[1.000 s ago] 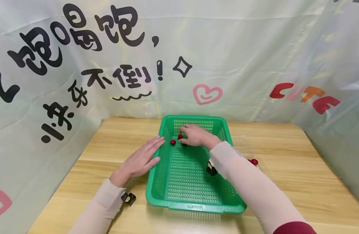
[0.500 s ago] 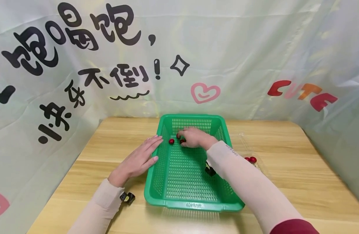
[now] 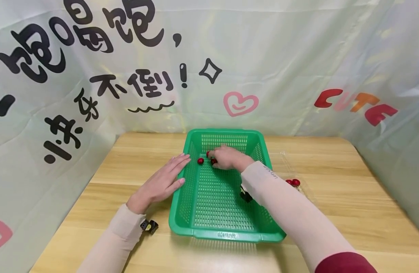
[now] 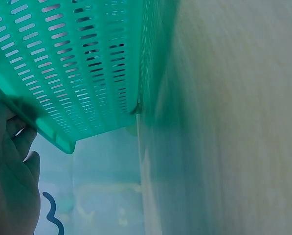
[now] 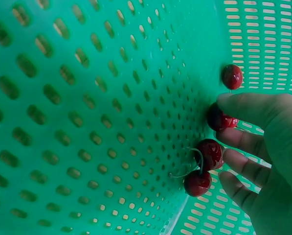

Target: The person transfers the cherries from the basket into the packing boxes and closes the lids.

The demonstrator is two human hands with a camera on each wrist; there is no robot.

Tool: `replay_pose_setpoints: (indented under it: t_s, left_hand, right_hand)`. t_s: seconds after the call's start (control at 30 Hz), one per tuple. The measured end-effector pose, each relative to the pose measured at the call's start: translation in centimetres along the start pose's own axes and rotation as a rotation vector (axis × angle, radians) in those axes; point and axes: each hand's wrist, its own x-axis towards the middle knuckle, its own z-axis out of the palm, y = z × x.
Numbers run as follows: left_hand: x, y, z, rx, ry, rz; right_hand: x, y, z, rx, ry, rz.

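A: Head view first. Where is the work?

B: The right grip (image 3: 226, 156) is down inside the far end of the green basket (image 3: 226, 236), curled in among cherries. One cherry (image 3: 200, 160) lies just left of it; others are right at its fingertips. The left grip (image 3: 161, 182) rests straight-fingered on the rim beside it, grasping nothing.

A: Any other container?

B: Right of the right grip, past the sleeve (image 3: 281, 201), two more cherries (image 3: 295, 182) sit at what looks like a clear plastic box (image 3: 286, 162) on the table (image 3: 120, 167). With the sleeve across it, I can't be sure they're inside.

A: And the left wrist view?

B: That grip's fingertips touch the basket's rim from outside. Light pressure should be plenty to steady it; I wouldn't squeeze.

A: Right wrist?

B: Thumb and first finger are nearly closed, pinching a dark cherry between them. A pair with a stem showing lies against the other fingertips, and a single one just beyond the thumb, all within the basket.

A: How would you handle them?

B: Gently, with the finger pads: smooth skins probably slip and roll. I'd leave the other fingers loose, so they don't nudge the pair away.
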Motion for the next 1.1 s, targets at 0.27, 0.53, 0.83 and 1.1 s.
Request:
replay_pose_setpoints:
  t_s: [0.27, 0.53, 0.83, 1.1]
  left_hand:
    - [0.05, -0.03, -0.02, 0.005, -0.003, 0.003]
    - [0.06, 0.15, 0.02, 0.004, 0.006, 0.011]
    - [-0.03, 0.23, 0.02, 0.008, 0.008, 0.013]
    - [-0.05, 0.16, 0.05, 0.007, 0.007, 0.014]
  right_hand:
    - [-0.24, -0.23, 0.01, -0.014, 0.018, -0.036]
    - [-0.21, -0.21, 0.23, -0.012, -0.014, -0.033]
    - [-0.37, -0.40, 0.19, -0.003, 0.031, -0.046]
    - [-0.43, -0.57, 0.10, -0.019, 0.103, -0.054]
